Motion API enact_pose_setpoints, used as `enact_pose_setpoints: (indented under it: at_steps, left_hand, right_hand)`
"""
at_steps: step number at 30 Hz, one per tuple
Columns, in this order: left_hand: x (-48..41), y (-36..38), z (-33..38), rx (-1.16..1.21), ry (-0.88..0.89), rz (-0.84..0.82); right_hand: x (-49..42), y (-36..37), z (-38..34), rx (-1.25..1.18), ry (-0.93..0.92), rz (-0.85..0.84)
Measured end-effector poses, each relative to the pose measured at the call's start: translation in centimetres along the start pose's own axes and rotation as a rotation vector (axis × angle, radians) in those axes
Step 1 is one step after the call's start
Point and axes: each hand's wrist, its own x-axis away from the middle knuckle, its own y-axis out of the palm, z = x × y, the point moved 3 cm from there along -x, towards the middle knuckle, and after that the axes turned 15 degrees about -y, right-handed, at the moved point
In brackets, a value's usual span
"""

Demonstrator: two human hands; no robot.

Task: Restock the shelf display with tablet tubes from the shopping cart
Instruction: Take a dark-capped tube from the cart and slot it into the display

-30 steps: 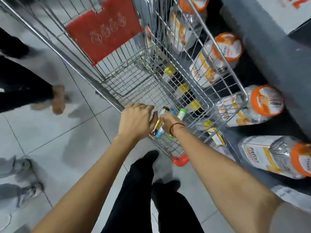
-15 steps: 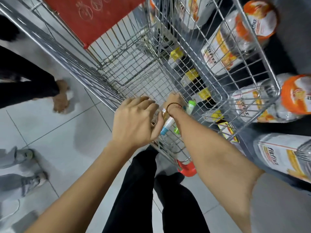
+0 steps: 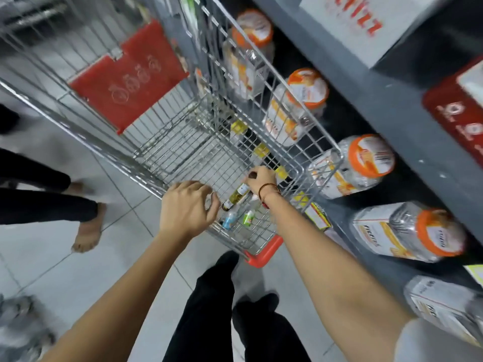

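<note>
The wire shopping cart stands in front of me, against the shelf. My right hand reaches into its near corner and is closed on a small bunch of tablet tubes: a dark gold one, a blue-capped one and a green-capped one. Their lower ends stick out below the hand, towards me. My left hand is curled over the cart's near rim, its fingertips just left of the gold tube. The grey shelf runs along the right.
Clear jars with orange lids lie on the low shelf right of the cart. A red flap hangs at the cart's far end. Another person's bare foot and grey shoes stand on the tiled floor at left.
My right hand has slid a little further into the cart with the tubes, so more of them shows. The view has tilted up towards the shelf. My left hand stays on the rim.
</note>
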Motion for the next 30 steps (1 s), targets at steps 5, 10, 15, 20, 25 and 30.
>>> enact_pose_setpoints:
  at_steps: [5, 10, 15, 20, 25, 30]
  left_hand:
    - [0.1, -0.4, 0.2, -0.003, 0.0, -0.018]
    - [-0.1, -0.4, 0.6, -0.038, -0.015, -0.047]
    - [-1.1, -1.1, 6.1, 0.018, 0.099, -0.02]
    - [-2.8, -4.1, 16.9, 0.166, 0.382, 0.023]
    - [-2.4, -6.8, 27.1, 0.245, 0.639, 0.07]
    - [-0.4, -6.8, 33.8, 0.192, 0.835, 0.056]
  right_hand:
    - [4.3, -6.8, -1.9, -0.109, -0.076, 0.121]
    - [9.8, -15.1, -3.2, -0.155, -0.171, 0.29]
    - [16.2, -22.8, -3.4, -0.141, -0.224, 0.458]
    - [21.9, -28.8, -2.5, -0.146, -0.222, 0.627]
    - [27.6, -33.8, -0.9, -0.068, -0.204, 0.739]
    - [32.0, -37.1, 1.2, -0.119, -0.186, 0.85]
